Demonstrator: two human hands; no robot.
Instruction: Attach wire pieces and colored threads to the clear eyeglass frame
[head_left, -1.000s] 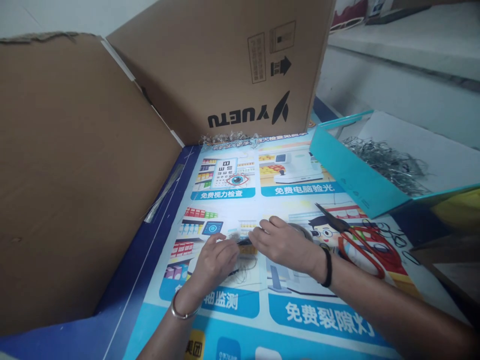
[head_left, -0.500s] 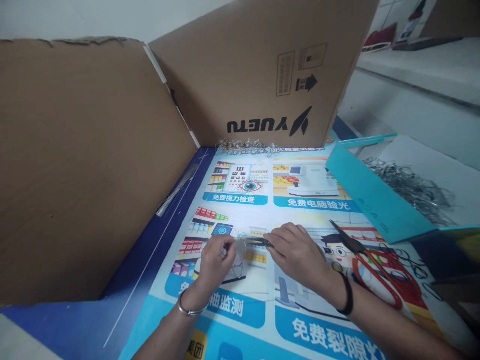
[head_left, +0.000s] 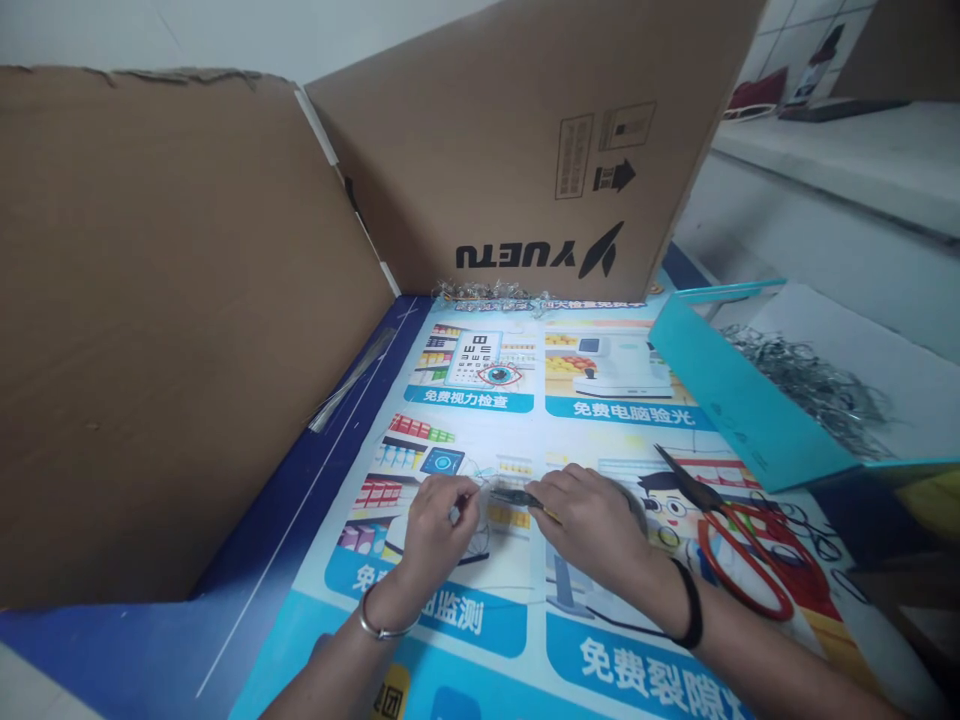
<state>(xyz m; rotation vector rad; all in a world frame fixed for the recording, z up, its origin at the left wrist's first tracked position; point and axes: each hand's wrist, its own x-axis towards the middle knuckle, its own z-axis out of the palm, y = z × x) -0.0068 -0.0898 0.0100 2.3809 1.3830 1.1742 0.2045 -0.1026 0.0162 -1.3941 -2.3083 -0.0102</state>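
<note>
My left hand [head_left: 441, 525] is closed in a pinch on a thin wire [head_left: 475, 545], whose loops trail faintly below the fingers. In my right hand [head_left: 589, 515] is a pair of small pliers [head_left: 511, 496] with dark jaws and a bit of yellow handle. The jaws point left and reach close to the left fingertips; whether they grip the wire is too fine to tell. Right of my right hand lie large scissors [head_left: 709, 515] with orange-red handles, beside several dark wire loops [head_left: 814, 530].
A cardboard box panel [head_left: 525, 150] stands at the back, another [head_left: 150, 330] at the left. Wire scraps [head_left: 495, 292] lie along the back panel's foot. A turquoise box [head_left: 750, 400] at the right holds a heap of wire pieces [head_left: 810, 385]. Flat strips [head_left: 352, 380] lie at the left.
The pliers have turned in my right hand, so their jaws look broader and some yellow handle shows. My left hand stays almost in place. The whole view has shifted slightly.
</note>
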